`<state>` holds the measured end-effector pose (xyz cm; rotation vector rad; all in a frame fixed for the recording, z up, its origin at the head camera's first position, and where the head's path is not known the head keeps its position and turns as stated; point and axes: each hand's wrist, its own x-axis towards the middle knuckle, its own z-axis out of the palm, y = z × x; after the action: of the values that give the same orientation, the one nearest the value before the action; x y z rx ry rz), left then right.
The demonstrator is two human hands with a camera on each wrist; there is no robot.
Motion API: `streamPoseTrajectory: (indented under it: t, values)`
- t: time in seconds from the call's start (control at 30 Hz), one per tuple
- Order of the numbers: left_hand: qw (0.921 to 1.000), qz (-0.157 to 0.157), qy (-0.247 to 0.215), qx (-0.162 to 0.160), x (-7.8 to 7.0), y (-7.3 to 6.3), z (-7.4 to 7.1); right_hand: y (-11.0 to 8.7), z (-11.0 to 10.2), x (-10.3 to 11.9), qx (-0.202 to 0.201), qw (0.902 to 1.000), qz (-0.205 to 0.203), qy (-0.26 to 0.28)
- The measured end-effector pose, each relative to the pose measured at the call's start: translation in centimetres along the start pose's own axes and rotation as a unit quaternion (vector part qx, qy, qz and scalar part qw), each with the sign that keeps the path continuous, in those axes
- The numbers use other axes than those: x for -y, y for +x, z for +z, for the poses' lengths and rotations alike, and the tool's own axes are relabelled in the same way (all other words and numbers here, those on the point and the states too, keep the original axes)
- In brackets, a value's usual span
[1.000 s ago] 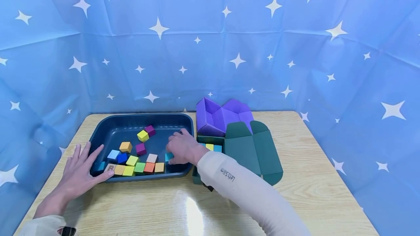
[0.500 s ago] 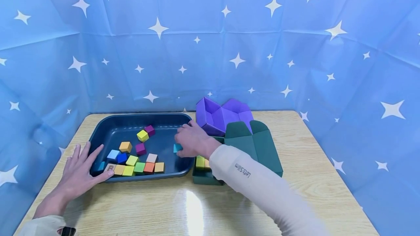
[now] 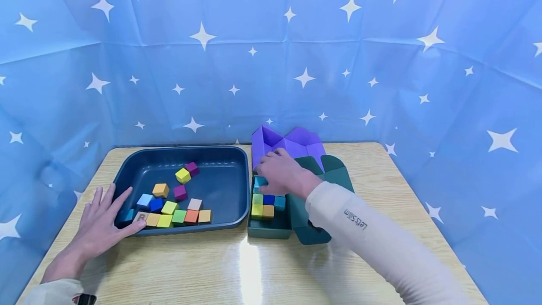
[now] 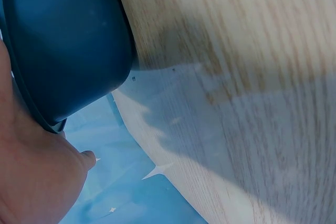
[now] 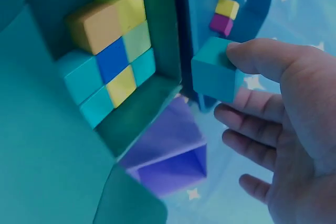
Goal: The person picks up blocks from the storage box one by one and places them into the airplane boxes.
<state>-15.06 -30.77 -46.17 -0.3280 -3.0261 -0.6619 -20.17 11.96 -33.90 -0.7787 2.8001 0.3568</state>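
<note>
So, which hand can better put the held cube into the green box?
Probably the right hand: it holds the turquoise cube near the green box; the left hand is at the left end of the tray.

The tray (image 3: 228, 178) is standing on the left of the table (image 3: 190, 267), the near box (image 3: 271, 233) is sitting just right of it, and the far box (image 3: 257, 148) is standing behind the near box. The lid (image 3: 338, 173) is lying to the near box's right. Behind everything, the curtain (image 3: 237, 69) is hanging. Tray cubes (image 3: 161, 189) are lying mostly toward the front wall. Box cubes (image 3: 268, 212) are sitting side by side. The left hand (image 3: 95, 227) is resting at the tray's front left corner; the right hand (image 3: 281, 173) is holding the held cube (image 5: 215, 69) above the near box's back part.
</note>
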Motion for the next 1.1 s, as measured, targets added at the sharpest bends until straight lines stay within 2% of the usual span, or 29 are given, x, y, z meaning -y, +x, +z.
streamPoseTrajectory:
  t: [0.2,0.47,0.77,1.1]
  values:
    - [1.0,-0.001,0.003,0.001,0.0,0.0,0.1,-1.2,1.3,-1.0,0.022,0.9997,0.002,-0.001]
    - [1.0,-0.003,0.004,0.004,0.0,-0.1,0.1,-2.2,3.3,-1.0,0.055,0.9985,0.0,-0.01]
    - [1.0,-0.004,0.006,0.004,-0.1,0.0,0.1,-2.4,4.8,-1.0,0.078,0.9967,0.002,-0.025]
    - [1.0,-0.004,0.001,0.003,0.0,0.1,0.1,-2.1,6.2,-0.3,0.072,0.9954,-0.005,-0.063]
